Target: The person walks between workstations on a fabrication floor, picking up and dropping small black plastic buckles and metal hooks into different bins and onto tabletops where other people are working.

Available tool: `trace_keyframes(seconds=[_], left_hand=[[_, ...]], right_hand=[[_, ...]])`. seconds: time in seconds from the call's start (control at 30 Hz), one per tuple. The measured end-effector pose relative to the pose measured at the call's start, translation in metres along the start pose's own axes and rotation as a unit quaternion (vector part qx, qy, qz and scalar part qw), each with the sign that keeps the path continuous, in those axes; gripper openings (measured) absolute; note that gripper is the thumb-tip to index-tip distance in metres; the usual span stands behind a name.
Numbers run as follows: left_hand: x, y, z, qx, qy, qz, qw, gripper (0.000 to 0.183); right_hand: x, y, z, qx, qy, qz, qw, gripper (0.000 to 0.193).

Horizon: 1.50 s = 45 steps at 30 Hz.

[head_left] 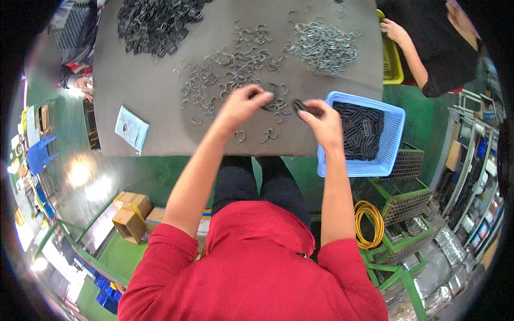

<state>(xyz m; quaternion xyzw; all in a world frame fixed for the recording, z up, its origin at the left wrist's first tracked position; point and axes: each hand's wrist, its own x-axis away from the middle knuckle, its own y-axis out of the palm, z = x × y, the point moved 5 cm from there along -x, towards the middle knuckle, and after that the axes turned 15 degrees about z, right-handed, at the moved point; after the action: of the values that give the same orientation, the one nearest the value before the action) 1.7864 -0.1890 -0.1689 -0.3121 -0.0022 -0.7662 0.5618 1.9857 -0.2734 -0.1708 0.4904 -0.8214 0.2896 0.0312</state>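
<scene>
My right hand [324, 124] pinches a small black oblong part [300, 106] over the table, just left of a blue plastic basket [397, 140]. In that basket lie many black oblong parts [357, 130]. To the left, my left hand [243, 108] is closed, thumb against fingers, above scattered curved metal clips [230, 67]. Something dark shows at its fingertips, too blurred to name. A few loose clips [239, 136] lie between my forearms near the table's front edge.
Black parts form a pile [155, 24] at the far left of the table [160, 101]; small metal pieces are heaped [324, 48] at the far right. A light-blue packet [131, 130] lies front left. Beyond the right edge, another person's hand [395, 32] touches a yellow basket [393, 67]. Another hand [84, 85] is at the left edge.
</scene>
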Motion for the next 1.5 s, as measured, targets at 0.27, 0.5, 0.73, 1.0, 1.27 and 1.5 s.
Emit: trace_keyframes(seconds=[0.27, 0.5, 0.73, 1.0, 1.27, 1.5], left_hand=[[0.042, 0.156, 0.100, 0.000, 0.296, -0.011, 0.955, 0.032], [-0.070, 0.080, 0.066, -0.066, 0.351, 0.200, 0.912, 0.017], [-0.265, 0.058, 0.069, -0.205, 0.455, 0.234, 0.834, 0.038], [-0.278, 0.157, 0.101, -0.226, 0.533, -0.104, 0.809, 0.048], [-0.222, 0.124, 0.061, -0.104, 0.507, -0.127, 0.846, 0.039], [-0.177, 0.011, 0.032, -0.125, 0.457, -0.022, 0.881, 0.032]], right_hand=[[0.023, -0.150, 0.037, 0.222, -0.022, 0.258, 0.940, 0.047], [-0.015, -0.084, -0.044, 0.072, -0.246, 0.432, 0.865, 0.027], [-0.176, -0.004, -0.034, 0.063, -0.192, 0.514, 0.834, 0.031], [-0.213, -0.005, 0.041, 0.184, 0.151, 0.538, 0.809, 0.040], [-0.169, 0.055, 0.028, 0.063, -0.067, 0.485, 0.869, 0.035], [-0.167, 0.043, 0.001, 0.045, -0.156, 0.508, 0.846, 0.020]])
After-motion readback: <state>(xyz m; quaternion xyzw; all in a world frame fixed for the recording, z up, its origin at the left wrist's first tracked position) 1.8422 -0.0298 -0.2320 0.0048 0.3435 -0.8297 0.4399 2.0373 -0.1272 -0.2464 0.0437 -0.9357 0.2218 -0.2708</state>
